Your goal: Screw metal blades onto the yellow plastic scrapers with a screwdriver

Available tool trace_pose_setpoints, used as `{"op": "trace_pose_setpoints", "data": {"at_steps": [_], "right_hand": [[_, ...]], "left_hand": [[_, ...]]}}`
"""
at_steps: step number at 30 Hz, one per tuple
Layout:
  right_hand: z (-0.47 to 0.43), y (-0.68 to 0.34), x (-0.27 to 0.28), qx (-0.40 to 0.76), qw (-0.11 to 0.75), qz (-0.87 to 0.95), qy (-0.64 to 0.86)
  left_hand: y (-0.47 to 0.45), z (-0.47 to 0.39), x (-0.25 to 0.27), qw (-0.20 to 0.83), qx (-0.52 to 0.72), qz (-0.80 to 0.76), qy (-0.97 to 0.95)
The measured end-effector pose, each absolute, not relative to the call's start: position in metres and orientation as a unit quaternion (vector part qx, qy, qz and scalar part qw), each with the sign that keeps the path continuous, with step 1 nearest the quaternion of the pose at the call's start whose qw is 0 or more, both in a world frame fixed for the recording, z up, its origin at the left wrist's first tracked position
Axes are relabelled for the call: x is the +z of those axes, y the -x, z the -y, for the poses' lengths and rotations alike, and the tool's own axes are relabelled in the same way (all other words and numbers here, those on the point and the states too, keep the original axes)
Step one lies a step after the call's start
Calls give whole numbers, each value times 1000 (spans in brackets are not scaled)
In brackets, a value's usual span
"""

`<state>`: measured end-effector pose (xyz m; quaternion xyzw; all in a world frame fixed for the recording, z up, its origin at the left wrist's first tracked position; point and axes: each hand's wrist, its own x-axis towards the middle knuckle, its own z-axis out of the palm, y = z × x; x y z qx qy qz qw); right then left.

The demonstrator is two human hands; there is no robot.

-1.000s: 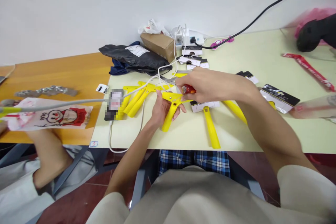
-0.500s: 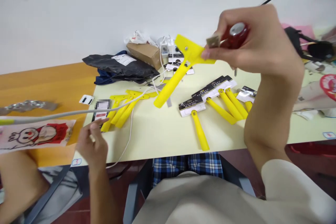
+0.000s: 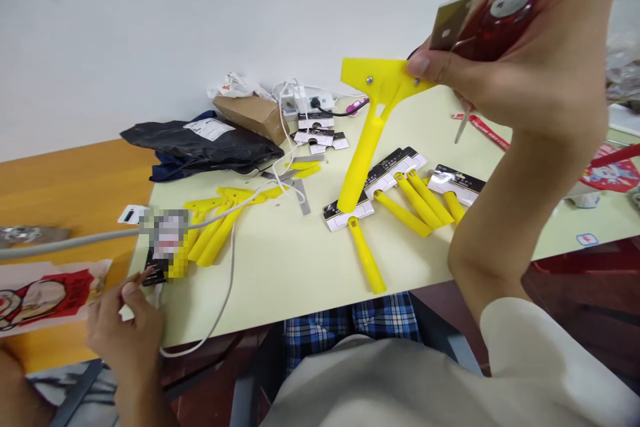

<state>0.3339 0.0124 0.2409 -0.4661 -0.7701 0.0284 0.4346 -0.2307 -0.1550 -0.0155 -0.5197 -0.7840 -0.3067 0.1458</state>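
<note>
My right hand (image 3: 550, 60) is raised at the upper right. Its thumb and fingers pinch the head of a yellow scraper (image 3: 361, 160), whose handle hangs down to the left. The same hand also grips a screwdriver (image 3: 503, 27) with a dark red handle, its metal shaft showing below the palm. A metal blade in clear wrapping (image 3: 450, 27) juts out beside the handle. At the table's left edge, my left hand (image 3: 131, 327) has its index finger stretched to a phone (image 3: 167, 233), whose screen is pixelated. Nothing shows in that hand.
Yellow scrapers (image 3: 220, 233) lie beside the phone; others with black-and-white cards (image 3: 367, 260) lie mid-table. Grey blades (image 3: 303, 197) are scattered behind. A black plastic parcel (image 3: 215, 137) and cardboard box (image 3: 250, 113) stand at the back. A white cable (image 3: 231, 273) crosses the table.
My right hand has risen to the right, and the scraper has turned so its head is nearly level. My left hand now lies lower left in view, at the phone's near edge.
</note>
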Motion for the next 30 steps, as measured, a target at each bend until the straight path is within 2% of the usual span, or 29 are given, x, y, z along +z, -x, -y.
{"op": "trace_pose_setpoints", "data": {"at_steps": [14,18,30], "right_hand": [[-27,-269,214,144,245,867,410],[-32,-248,197,172,213,884,378],[-49,-194,134,236,107,913,316]], "left_hand": [[235,152,-19,133,-290,773,548],[230,148,-13,86,-294,746,591],[217,156,-9,97,-327,769,541]]}}
